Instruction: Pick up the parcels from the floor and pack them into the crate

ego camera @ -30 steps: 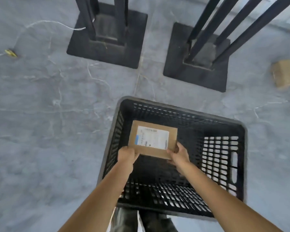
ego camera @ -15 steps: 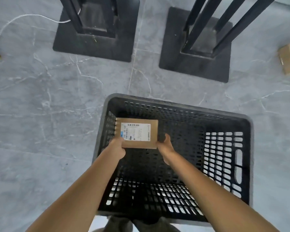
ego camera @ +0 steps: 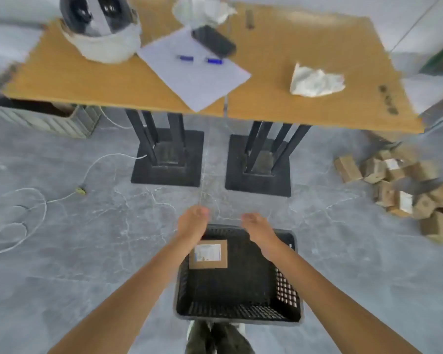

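One parcel (ego camera: 208, 254) is packed so far, so nearly all of the job is left, judging by what sits on the floor. Biggest thing in view is the table (ego camera: 292, 72) up top: cluttered, on two black pedestal bases (ego camera: 167, 159), not part of the job, just something to walk around. Grey floor (ego camera: 87, 251) is mostly bare, with a white cable (ego camera: 36, 208) trailing on the left; keep feet off it. Crate (ego camera: 237, 312) is black plastic with slotted walls, sitting on the floor right in front of the person. The parcel lies flat in the far-left corner, label up, against the walls as far as I can tell. Good start: fill from that corner outward, flat and tight, first layer before stacking. Remaining parcels (ego camera: 404, 190) are a loose heap of small cardboard boxes on the floor, well apart from the crate to the right, past the right pedestal. Left hand (ego camera: 192, 222) and right hand (ego camera: 256, 226) both hang over the crate's far rim, fingers loose and spread, nothing in either. Next step as I read it: go right to the heap, take a box from the top or edge, not the middle, so it doesn't tumble. Dragging the crate nearer would likely cut the walking.
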`<state>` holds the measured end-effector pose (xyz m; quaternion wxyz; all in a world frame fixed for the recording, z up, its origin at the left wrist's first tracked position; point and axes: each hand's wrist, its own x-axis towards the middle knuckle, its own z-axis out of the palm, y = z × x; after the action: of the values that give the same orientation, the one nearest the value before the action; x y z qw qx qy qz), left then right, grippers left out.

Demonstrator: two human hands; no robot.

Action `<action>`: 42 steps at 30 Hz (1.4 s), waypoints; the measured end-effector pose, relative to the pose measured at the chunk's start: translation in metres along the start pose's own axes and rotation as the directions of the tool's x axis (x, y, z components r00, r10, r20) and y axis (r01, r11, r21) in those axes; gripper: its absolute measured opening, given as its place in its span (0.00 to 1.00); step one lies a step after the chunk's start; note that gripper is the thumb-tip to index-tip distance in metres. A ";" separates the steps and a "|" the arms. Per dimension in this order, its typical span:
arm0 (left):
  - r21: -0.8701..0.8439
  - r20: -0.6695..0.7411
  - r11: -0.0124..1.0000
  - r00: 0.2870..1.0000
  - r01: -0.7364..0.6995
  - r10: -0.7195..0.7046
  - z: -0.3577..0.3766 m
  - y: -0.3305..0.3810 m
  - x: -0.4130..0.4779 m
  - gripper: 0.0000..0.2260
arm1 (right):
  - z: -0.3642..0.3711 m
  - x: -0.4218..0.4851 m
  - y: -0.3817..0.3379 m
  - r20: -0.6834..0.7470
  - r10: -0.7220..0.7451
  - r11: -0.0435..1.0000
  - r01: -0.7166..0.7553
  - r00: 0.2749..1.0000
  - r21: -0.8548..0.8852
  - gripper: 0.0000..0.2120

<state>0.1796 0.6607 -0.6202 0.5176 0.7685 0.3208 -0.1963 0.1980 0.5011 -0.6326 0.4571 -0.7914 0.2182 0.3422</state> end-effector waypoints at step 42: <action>0.022 0.301 0.247 0.242 -0.969 0.922 0.380 0.429 -0.494 0.18 | -0.658 -0.465 0.208 -0.958 -0.091 0.689 0.712 0.274 0.138 0.11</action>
<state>0.1359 0.0564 -0.1667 0.4811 0.8251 -0.2934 0.0397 -0.0259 -0.1596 -0.1784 0.5429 -0.7005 0.2940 -0.3580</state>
